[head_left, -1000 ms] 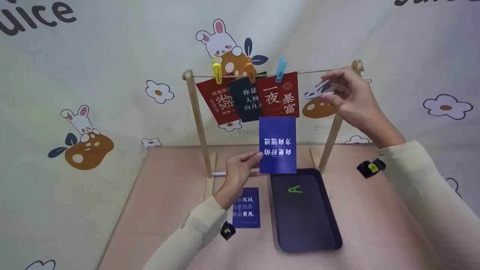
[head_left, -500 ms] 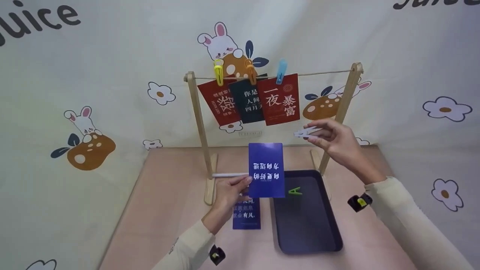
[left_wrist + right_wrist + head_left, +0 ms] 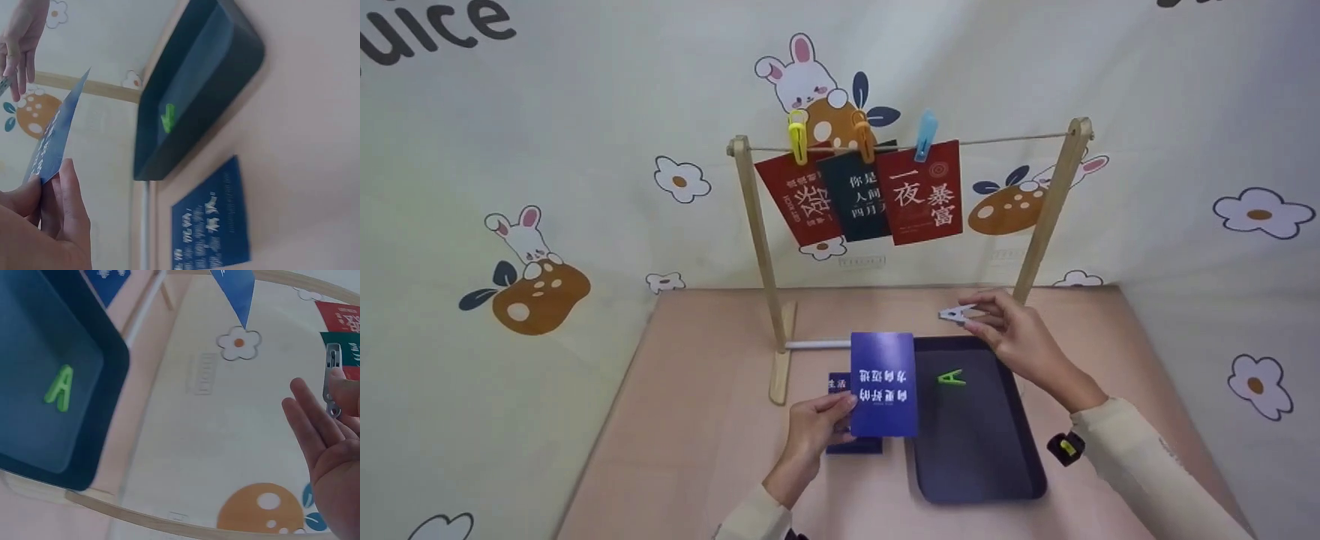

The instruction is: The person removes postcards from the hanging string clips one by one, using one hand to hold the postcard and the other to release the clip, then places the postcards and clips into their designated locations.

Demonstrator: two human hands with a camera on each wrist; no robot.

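Observation:
My left hand (image 3: 810, 435) pinches the left edge of a blue card (image 3: 883, 384) whose white lettering reads upside down in the head view. Under it, a second blue card (image 3: 211, 219) lies on the table, partly covered in the head view. My right hand (image 3: 1024, 341) holds a white clothespin (image 3: 955, 313) between thumb and fingers, above the far end of the dark tray (image 3: 981, 480). Inside that tray lies a green clothespin (image 3: 951, 377). The two hands are apart.
A wooden stand carries a string (image 3: 1009, 139) across the back. From it hang a red card (image 3: 795, 196), a dark green card (image 3: 855, 199) and another red card (image 3: 922, 195), held by yellow (image 3: 798, 139), orange (image 3: 862, 139) and blue clothespins (image 3: 926, 136). A printed cloth hangs behind.
Both hands have come down, away from the string. The blue card now overlaps the card on the table, and the white clothespin has dropped from string height to above the tray.

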